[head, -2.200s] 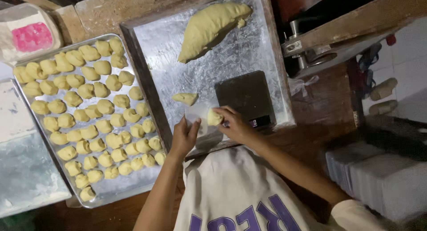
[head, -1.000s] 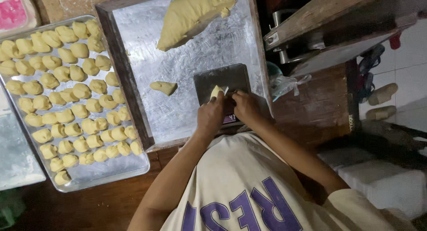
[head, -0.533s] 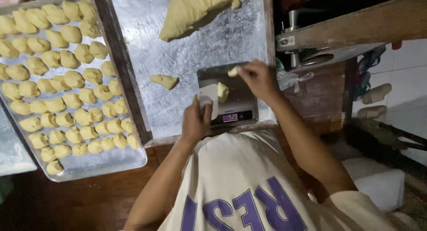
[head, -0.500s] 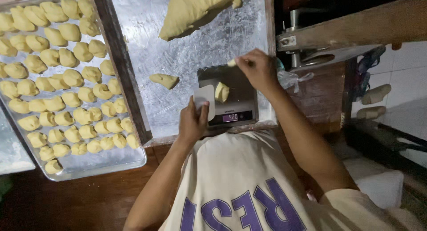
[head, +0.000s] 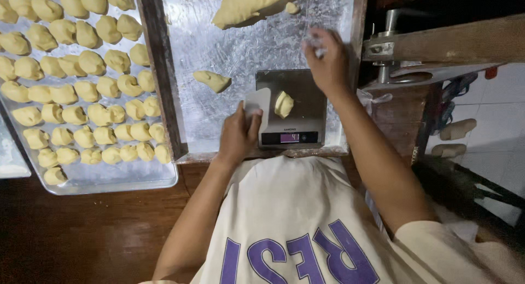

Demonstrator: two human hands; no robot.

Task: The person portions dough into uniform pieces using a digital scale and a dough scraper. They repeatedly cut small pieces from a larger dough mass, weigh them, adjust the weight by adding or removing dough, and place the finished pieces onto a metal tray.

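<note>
**A:** ok so what are the fingers actually doing here?

**B:** Left hand (head: 238, 135), lower middle of the frame, has its fingers folded around the bottom edge of a pale flat scraper (head: 257, 106), so it's clamped on that. The scraper stands just at the left edge of the scale (head: 290, 109). Right hand (head: 328, 62) is up past the top right corner of the scale, over the tray. Its fingertips (head: 316, 43) are blurred and seem pinched together on something small and pale. Can't tell what it is, or how tight the pinch is.

**A:** and the dough being weighed?

**B:** One small lump (head: 283, 104) sits on the dark, flat scale platform, a bit left of centre, soft and yellowish, irregular shape. The display strip under it is lit.

**A:** what's around that?

**B:** The scale sits in the lower right of a big metal tray (head: 240, 49), shiny and scuffed, looks floured. Another loose dough piece (head: 212, 80) lies on the tray left of the scale, well apart from it. The large dough mass (head: 251, 5) is at the top edge of the frame, with a little crumb of dough (head: 292, 8) beside it.

**A:** and the left side?

**B:** Second metal tray (head: 109, 180), packed with rows of small rounded dough balls (head: 82, 65), mostly touching each other. Both trays rest on a dark wooden table (head: 82, 235).
</note>
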